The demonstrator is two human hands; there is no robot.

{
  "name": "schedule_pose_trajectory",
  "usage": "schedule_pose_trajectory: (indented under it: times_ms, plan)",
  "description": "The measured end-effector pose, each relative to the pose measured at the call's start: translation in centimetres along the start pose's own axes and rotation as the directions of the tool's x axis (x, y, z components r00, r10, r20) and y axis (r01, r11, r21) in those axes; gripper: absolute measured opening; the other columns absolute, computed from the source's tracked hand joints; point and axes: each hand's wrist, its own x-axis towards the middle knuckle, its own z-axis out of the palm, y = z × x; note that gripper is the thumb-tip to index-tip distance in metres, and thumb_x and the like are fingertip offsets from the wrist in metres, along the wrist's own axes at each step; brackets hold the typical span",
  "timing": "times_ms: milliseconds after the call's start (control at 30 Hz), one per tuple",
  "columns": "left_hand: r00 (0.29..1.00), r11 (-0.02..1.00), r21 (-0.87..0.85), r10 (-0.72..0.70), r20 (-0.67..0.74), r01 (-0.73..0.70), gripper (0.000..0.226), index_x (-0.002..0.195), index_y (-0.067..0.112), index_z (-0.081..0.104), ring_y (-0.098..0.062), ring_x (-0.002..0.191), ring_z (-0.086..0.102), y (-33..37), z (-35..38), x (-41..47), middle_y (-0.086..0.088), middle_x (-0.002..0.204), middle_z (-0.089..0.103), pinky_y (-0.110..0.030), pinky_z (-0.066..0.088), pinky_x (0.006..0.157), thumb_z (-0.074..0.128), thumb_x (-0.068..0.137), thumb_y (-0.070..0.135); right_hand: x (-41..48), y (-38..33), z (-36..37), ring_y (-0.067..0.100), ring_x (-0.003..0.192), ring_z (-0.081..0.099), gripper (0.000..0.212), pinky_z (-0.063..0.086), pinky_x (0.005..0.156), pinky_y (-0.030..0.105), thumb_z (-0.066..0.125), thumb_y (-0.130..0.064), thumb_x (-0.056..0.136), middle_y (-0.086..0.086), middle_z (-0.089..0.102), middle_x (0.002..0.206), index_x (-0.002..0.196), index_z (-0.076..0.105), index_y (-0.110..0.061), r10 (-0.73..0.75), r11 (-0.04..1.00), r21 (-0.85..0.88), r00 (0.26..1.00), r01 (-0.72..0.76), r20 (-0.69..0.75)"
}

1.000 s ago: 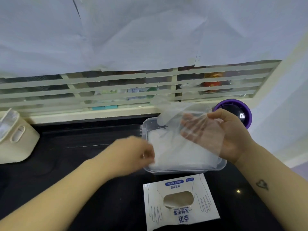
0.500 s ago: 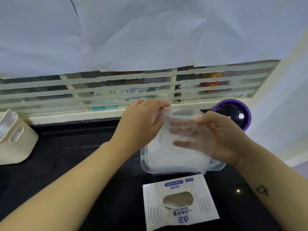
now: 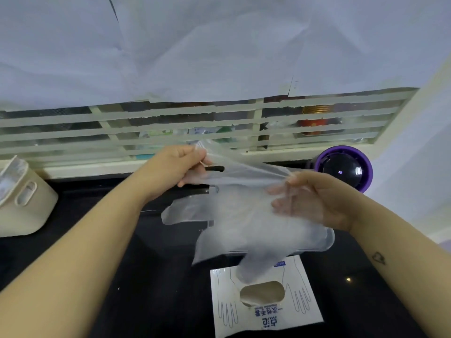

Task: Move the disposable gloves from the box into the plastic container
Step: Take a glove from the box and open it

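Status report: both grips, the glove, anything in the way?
Left grip pinching glove edge. Right grip pinching opposite edge. Glove spread open midair. Box lies flat, nearer; nothing blocking seen.

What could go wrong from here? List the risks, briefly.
1. The glove is stretched between the left hand and right hand; the thin film might tear or slip free.
2. Its fingers dangle over the box, past the mostly hidden container, so it could land outside.
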Motion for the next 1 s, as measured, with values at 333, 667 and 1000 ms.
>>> schedule_pose_trajectory:
  times_ms: [333, 667, 1000]
  plan:
    - [0.909, 0.72, 0.574, 0.399, 0.118, -0.39, 0.035, 0.135, 0.03, 0.051, -0.008, 0.117, 0.049, -0.6, 5.9, 0.8, 0.012, 0.133, 0.05, -0.026, 0.04, 0.099, 0.048, 0.099, 0.028, 3.4, 1.3, -3.4, 0.027, 0.083, 0.072, 0.013, 0.057, 0.084, 0.04, 0.051, -0.003, 0.092, 0.014, 0.072, 0.092, 0.092, 0.063, 0.002, 0.184, 0.975, -0.085, 0.963, -0.203, -0.196]
    - [0.867, 0.592, 0.706, -0.027, 0.498, -0.388, 0.048, 0.151, 0.038, 0.026, -0.024, 0.148, 0.016, -3.4, 12.2, 3.9, 0.003, 0.163, 0.008, -0.043, 0.022, 0.116, 0.037, 0.104, 0.032, 4.4, 2.6, -3.2, 0.007, 0.096, 0.052, 0.04, 0.042, 0.081, 0.018, 0.066, -0.02, 0.088, 0.0, 0.056, 0.114, 0.125, 0.051, -0.014, -0.554, 0.454, -0.889, 0.762, -0.061, -0.335]
    - [0.837, 0.622, 0.687, -0.09, 0.539, -0.375, 0.06, 0.154, 0.031, 0.017, -0.028, 0.148, 0.011, -4.5, 14.6, 4.8, -0.003, 0.163, 0.003, -0.041, 0.023, 0.118, 0.046, 0.102, 0.031, 6.8, 7.7, -1.2, 0.03, 0.144, 0.012, 0.089, 0.028, 0.113, 0.046, 0.064, -0.043, 0.087, 0.009, 0.006, 0.16, 0.152, 0.009, -0.018, 0.031, -0.078, -0.988, 0.991, -0.129, -0.132]
